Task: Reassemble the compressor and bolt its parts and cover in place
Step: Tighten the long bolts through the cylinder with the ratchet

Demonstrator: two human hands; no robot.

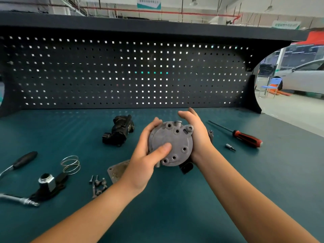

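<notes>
Item: compressor cover point(172, 146) — round grey cast metal with bolt holes in its face. Held up just right of the black housing point(120, 131). Left hand point(145, 158) and right hand point(198, 134) both clasp its rim. Likely heavy, rigid and smooth — grip opposite edges. Bolts point(98, 185) lie on the near side of the housing.

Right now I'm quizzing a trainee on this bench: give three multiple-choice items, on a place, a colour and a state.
1. Where do the loose bolts lie? A) left of the left hand B) on the shelf C) on the floor
2. The screwdriver handle is? A) yellow B) red and black C) blue
3. The compressor is? A) on the mat B) on the pegboard C) held in both hands
1A, they lie left of that hand; 2B, red grip, black patches; 3C, the right hand cups its far side.
</notes>
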